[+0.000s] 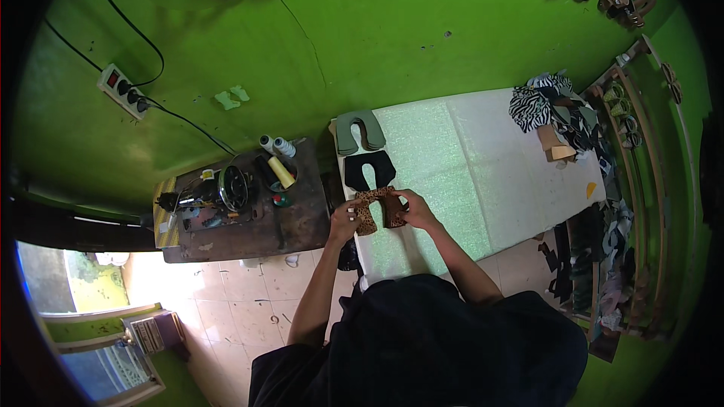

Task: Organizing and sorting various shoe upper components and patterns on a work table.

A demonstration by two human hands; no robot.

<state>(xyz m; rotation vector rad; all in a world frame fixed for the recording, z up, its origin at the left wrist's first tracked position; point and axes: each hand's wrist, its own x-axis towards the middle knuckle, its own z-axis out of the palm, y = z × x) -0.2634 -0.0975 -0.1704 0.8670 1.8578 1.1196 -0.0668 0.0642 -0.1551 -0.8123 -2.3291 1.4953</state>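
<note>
Both hands — left hand, right hand — pinch the brown leopard-print U-shaped upper piece between them, its long axis running hand to hand.

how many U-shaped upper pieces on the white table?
3: grey-green piece farthest, black piece in the middle, leopard-print piece held by left hand and right hand. The far pile may hide more.

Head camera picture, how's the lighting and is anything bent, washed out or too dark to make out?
Head view: fisheye bends the white table edges and blackens the corners; daylight washes out the floor tiles; both hands, left hand and right hand, on the leopard-print piece read clearly; the dark clothing below loses detail.
</note>
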